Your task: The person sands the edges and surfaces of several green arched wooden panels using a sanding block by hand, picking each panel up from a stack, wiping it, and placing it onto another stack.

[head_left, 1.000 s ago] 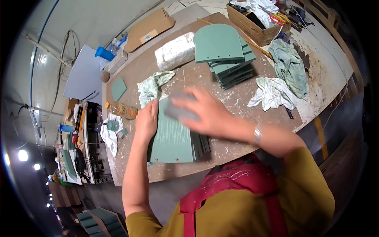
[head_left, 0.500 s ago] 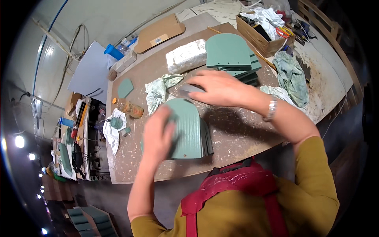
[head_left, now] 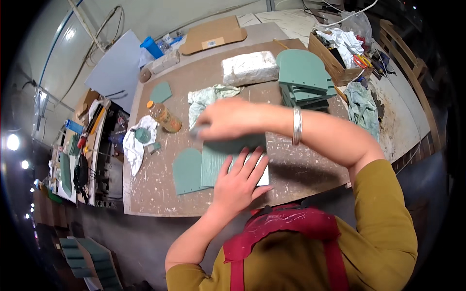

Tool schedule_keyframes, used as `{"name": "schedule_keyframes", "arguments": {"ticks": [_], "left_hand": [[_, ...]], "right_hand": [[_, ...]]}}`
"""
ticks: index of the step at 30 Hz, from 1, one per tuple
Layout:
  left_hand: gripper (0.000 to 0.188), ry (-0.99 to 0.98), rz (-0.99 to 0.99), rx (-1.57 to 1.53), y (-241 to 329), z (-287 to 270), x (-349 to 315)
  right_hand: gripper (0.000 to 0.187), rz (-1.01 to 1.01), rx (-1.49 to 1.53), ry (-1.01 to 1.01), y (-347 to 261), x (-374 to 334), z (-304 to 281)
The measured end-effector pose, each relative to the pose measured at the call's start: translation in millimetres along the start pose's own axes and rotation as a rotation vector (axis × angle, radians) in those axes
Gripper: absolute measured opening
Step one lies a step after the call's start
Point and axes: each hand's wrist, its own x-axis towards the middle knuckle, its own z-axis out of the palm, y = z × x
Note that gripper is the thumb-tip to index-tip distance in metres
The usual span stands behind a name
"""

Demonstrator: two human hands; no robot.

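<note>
Left hand point(head_left: 238, 182): lies flat, fingers point(head_left: 252, 162) spread and grasping nothing, pressing down on the green panel point(head_left: 216, 162) at the near edge of the surface point(head_left: 301, 169).
Right hand point(head_left: 228, 119): reaches across above the far end of the green panel; fingers curled over something grey at their tips, though what it is cannot be told. A metal bangle point(head_left: 297, 126) sits on the wrist.
Green panel: ribbed, arched at one end, lying flat on the surface. A second arched panel point(head_left: 187, 170) lies touching it on the side away from the left hand's wrist, and a white sheet point(head_left: 262, 174) shows under the left hand's fingertips.
Panel stack point(head_left: 303, 80): more green arched panels piled well beyond the green panel, just beside a white wrapped block point(head_left: 250, 68).
Cardboard box point(head_left: 340, 68): stands beyond the panel stack at the surface's far corner; holds crumpled white cloth or paper and scissors with orange handles point(head_left: 360, 60).
Bottle point(head_left: 164, 116): lies on the surface near the green panel, with amber liquid inside and an orange cap.
Rags: a pale green one point(head_left: 206, 99) just beyond the right hand, a white one point(head_left: 133, 143) past the bottle, a greyish one point(head_left: 361, 104) beside the cardboard box.
Small green piece point(head_left: 160, 92): lies alone beyond the bottle.
</note>
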Motion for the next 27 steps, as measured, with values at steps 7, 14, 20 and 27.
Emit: {"name": "schedule_keyframes", "arguments": {"ticks": [7,14,20,27], "left_hand": [[0.065,0.045,-0.073,0.005,2,12,-11],[0.064,0.150,-0.057,-0.038,5,7,2],[0.066,0.110,-0.133,-0.099,11,14,-4],[0.067,0.088,-0.107,-0.035,9,9,-6]], "right_hand": [[0.034,-0.418,-0.289,-0.090,-49,-5,45],[0.034,-0.233,-0.295,-0.048,-11,20,11],[0.031,-0.610,-0.130,-0.055,-32,11,36],[0.038,-0.623,-0.170,-0.218,-53,-4,33]]}}
